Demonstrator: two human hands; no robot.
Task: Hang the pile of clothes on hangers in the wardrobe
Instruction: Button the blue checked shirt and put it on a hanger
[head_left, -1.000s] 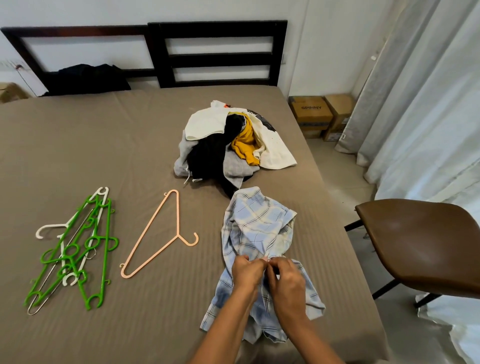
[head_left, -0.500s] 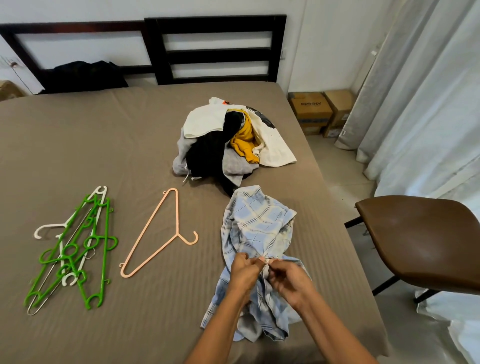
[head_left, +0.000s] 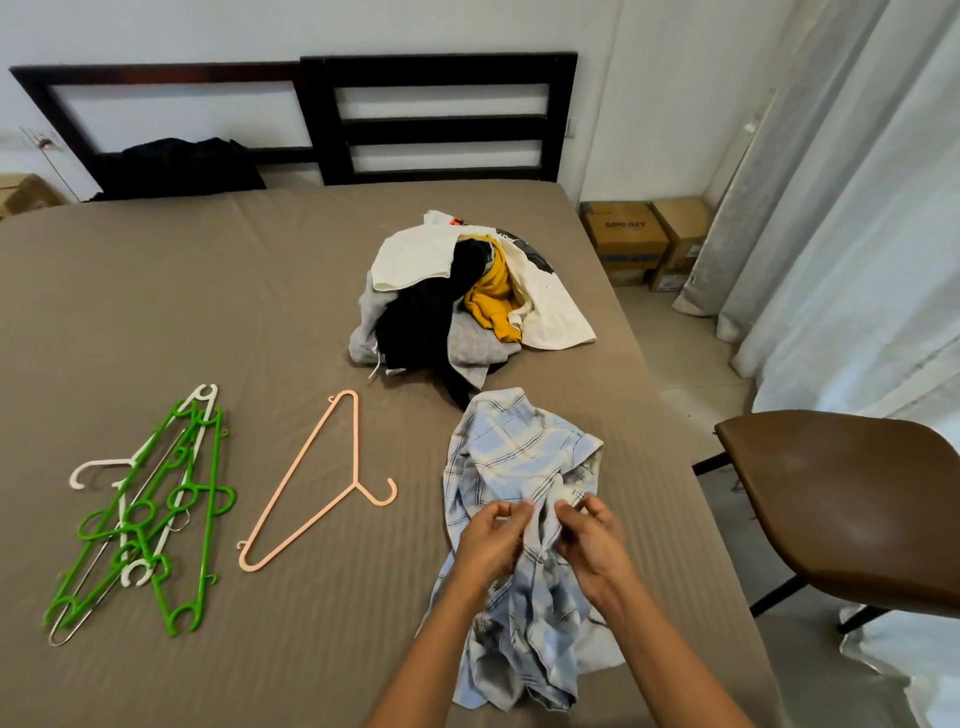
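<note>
- In the head view, the plaid shirt (head_left: 519, 457) lay crumpled on the brown bed (head_left: 156, 312), near its right edge and directly in front of me.
- My left hand (head_left: 491, 540) had its fingers curled and pinched a fold of the shirt at the middle of the cloth.
- My right hand (head_left: 589, 543) was just beside it and pinched the same fold from the other side, so the two hands almost touched.
- What exactly was between my fingertips, perhaps a button, was too small to tell.
- The pile of clothes (head_left: 467, 301) sat further up the bed, behind the shirt, with white, black, grey and yellow pieces mixed together; its black piece reached down close to the shirt collar.
- A peach hanger (head_left: 356, 447) lay flat on the bed to the left of the shirt, apart from it.
- A bunch of green hangers (head_left: 212, 462), with white ones and a wire one tangled in, lay well to the left.
- A dark garment (head_left: 176, 166) lay against the black headboard (head_left: 441, 124).
- A brown chair (head_left: 857, 493) stood beside the bed on the right, cardboard boxes (head_left: 623, 244) were in the corner, and pale curtains (head_left: 857, 260) hung behind them.
</note>
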